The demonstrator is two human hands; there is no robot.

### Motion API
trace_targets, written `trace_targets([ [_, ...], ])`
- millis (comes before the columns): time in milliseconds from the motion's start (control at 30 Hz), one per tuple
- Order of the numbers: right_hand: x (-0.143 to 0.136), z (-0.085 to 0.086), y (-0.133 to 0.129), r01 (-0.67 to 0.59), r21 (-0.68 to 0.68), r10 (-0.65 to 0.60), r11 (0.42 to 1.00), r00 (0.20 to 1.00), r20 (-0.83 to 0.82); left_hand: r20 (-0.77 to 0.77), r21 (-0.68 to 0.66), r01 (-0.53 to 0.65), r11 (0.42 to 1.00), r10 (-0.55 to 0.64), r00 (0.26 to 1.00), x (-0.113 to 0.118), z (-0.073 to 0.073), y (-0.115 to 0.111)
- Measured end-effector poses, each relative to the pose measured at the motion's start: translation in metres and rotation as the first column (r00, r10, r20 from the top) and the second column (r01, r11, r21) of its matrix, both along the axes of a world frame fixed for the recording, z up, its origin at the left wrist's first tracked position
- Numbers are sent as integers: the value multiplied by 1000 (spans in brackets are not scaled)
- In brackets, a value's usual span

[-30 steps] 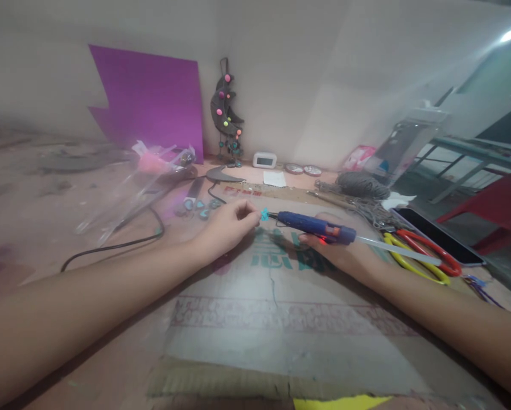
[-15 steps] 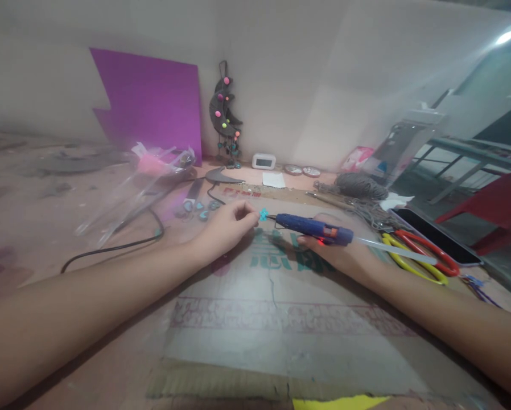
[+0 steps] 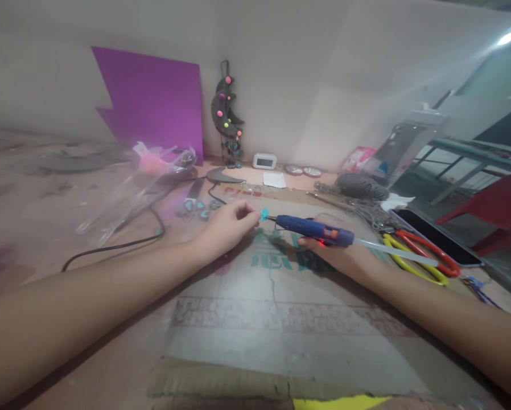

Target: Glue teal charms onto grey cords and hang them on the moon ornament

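Cyan piece (image 3: 264, 214): mid-scene above the cardboard (image 3: 234, 341), pinched at one edge in the narrow grip of the left hand (image 3: 234, 223). Grip of the right hand (image 3: 345, 257) closed round the glue gun (image 3: 313, 229), nozzle pointing left, at or just beside the piece; contact too small to tell. Red light lit on the gun.

Handling, judged: piece very light, probably stiff, easily twisted or dropped; best held by the left edge, away from a probably hot nozzle. Gun rigid, fairly light; best gripped round the body.

Around: glue stick (image 3: 394, 252) jutting right from the gun, across the scissors (image 3: 428, 241); likely to snag there on a rightward swing. Phone (image 3: 437, 236) just beyond. Yarn (image 3: 362, 186) far right, loose strands trailing nearer. Small hearts (image 3: 201, 206) just left of the left hand. Cord (image 3: 110, 249) looped farther left on the surface (image 3: 114, 381); possible catch for the left forearm.
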State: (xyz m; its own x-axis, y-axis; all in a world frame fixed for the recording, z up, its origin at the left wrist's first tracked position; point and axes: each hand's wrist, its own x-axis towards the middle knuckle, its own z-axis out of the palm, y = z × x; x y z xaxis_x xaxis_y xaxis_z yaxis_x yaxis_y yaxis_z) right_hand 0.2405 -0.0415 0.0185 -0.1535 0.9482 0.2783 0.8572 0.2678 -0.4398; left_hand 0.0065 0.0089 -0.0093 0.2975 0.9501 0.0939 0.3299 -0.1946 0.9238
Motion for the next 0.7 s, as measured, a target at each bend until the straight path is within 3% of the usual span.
trace_targets([
  [367, -1, 2, 0, -4, 8, 3, 1000, 999, 53, -9, -25, -5, 1000, 5, 1000, 2, 4, -2],
  [533, -1, 2, 0, -3, -18, 4, 1000, 999, 46, -25, 35, 0, 999, 1, 1000, 2, 4, -1],
  [700, -2, 3, 0, -15, 6, 14, 1000, 998, 53, -23, -12, -4, 1000, 4, 1000, 1, 4, -3],
])
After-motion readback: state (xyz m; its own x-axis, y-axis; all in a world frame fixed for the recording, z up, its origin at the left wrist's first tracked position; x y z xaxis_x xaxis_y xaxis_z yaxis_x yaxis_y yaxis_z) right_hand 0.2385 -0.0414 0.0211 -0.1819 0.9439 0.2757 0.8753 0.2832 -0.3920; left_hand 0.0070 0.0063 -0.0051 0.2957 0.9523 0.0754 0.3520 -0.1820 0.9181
